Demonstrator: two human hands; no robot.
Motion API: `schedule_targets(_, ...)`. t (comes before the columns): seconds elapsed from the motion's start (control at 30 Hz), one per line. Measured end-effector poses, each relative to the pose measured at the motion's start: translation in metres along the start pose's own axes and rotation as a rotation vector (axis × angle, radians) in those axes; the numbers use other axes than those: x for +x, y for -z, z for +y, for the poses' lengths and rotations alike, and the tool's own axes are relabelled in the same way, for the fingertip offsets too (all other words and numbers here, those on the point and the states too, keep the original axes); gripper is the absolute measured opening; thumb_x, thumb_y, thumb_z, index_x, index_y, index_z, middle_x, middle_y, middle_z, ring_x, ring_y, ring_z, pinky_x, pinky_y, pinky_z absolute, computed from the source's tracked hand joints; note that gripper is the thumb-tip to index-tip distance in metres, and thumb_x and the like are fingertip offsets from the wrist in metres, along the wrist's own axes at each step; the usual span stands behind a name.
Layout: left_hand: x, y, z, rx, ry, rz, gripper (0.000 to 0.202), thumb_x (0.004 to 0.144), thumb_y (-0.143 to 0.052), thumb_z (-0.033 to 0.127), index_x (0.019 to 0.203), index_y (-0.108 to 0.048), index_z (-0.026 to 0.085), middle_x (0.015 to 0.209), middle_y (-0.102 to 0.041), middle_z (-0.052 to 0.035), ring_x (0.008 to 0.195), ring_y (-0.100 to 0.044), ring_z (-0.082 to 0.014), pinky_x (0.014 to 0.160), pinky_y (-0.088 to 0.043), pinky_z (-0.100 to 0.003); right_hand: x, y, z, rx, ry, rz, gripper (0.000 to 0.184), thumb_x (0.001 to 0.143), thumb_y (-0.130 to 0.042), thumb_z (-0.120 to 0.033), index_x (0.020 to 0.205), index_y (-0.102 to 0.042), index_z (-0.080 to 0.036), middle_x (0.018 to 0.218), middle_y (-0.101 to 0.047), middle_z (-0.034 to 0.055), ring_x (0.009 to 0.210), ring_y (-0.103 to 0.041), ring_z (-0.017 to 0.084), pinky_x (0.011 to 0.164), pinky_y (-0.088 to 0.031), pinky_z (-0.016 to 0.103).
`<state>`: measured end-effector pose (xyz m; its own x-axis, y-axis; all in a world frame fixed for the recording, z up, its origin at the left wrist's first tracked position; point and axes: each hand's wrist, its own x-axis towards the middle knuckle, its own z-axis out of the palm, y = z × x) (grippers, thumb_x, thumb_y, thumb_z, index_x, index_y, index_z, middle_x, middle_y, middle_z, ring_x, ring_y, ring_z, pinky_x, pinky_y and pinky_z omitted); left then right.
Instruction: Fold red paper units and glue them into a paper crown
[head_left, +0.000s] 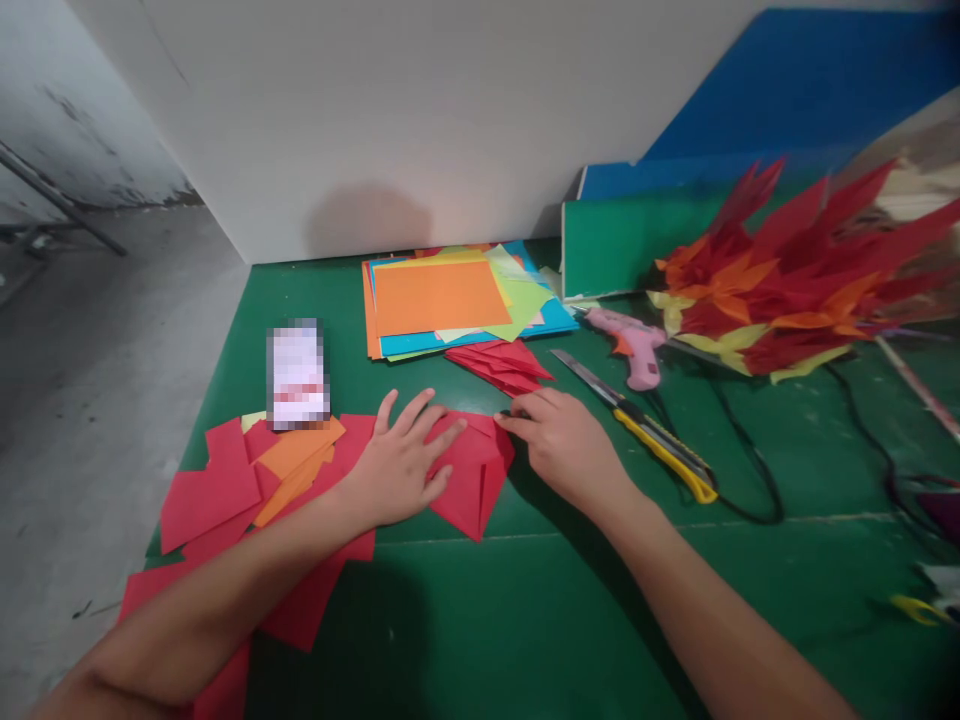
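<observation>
A folded red paper (466, 478) lies on the green table between my hands, with its point toward me. My left hand (401, 462) is spread flat, its fingertips resting on the left part of this paper and its palm over other red sheets. At the paper's upper right edge, my right hand (559, 440) is closed, thumb and forefinger pinching the edge. Just beyond it sits a small pile of folded red paper pieces (501, 365). Loose red sheets (214, 500) and orange scraps (300, 460) are spread left of and beneath my left forearm.
Coloured sheets (442, 298) are stacked at the back. A phone (298, 375) lies on the left. To the right are a yellow utility knife (660, 450) with its blade out, a pink glue gun (634, 340) with a black cord, and a red-orange paper flame-like cluster (802, 280).
</observation>
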<state>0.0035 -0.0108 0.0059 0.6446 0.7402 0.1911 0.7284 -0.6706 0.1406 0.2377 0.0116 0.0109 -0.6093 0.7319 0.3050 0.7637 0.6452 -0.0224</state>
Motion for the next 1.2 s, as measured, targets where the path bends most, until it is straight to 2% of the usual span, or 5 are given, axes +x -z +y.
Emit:
schedule_targets(0.2,-0.001,-0.001,-0.001,-0.014,0.013,-0.012,0.045,0.092,-0.042,0.036,0.135,-0.049,0.024,0.133,-0.052,-0.0097,0.136,-0.030,-0.0317,0.112,-0.010,-0.061,0.000,-0.005,-0.006,0.092,-0.051,0.020,0.030,0.084,-0.042,-0.003,0.090,-0.070,-0.011,0.088,-0.067,0.0110,0.082,-0.055,0.022,0.074,-0.044,0.035)
schedule_targets(0.43,-0.003,-0.004,-0.002,-0.013,0.025,0.021,0.045,0.089,-0.047,0.039,0.132,-0.051,0.028,0.139,-0.041,-0.0133,0.139,-0.021,-0.0376,0.108,-0.014,-0.064,0.007,-0.010,-0.018,0.313,-0.179,0.035,0.034,0.091,-0.049,-0.028,0.121,-0.056,-0.014,0.104,-0.066,0.0125,0.097,-0.058,0.026,0.082,-0.048,0.041)
schedule_targets(0.63,-0.003,-0.004,-0.002,-0.023,0.019,0.012,0.043,0.090,-0.044,0.038,0.129,-0.053,0.024,0.128,-0.051,-0.0118,0.135,-0.029,-0.0346,0.110,-0.013,-0.062,0.008,-0.014,-0.024,0.416,-0.201,0.047,0.024,0.090,-0.049,-0.020,0.110,-0.061,-0.018,0.096,-0.067,0.0090,0.090,-0.058,0.023,0.080,-0.048,0.038)
schedule_targets(0.83,-0.004,-0.006,-0.002,-0.048,0.050,0.026,0.045,0.091,-0.043,0.040,0.126,-0.053,0.014,0.131,-0.054,-0.0117,0.135,-0.031,-0.0313,0.114,-0.010,-0.057,0.009,-0.015,-0.025,0.430,-0.105,0.080,0.022,0.093,-0.046,-0.018,0.102,-0.065,-0.019,0.090,-0.066,0.0080,0.084,-0.058,0.020,0.076,-0.048,0.036)
schedule_targets(1.2,-0.002,-0.001,0.001,-0.028,0.036,0.005,0.041,0.092,-0.044,0.039,0.125,-0.055,0.018,0.127,-0.058,-0.0087,0.130,-0.039,-0.0300,0.114,-0.006,-0.057,0.009,-0.008,-0.022,0.414,0.034,-0.016,0.029,0.093,-0.049,-0.033,0.102,-0.069,-0.014,0.091,-0.065,0.0104,0.082,-0.055,0.020,0.073,-0.048,0.035)
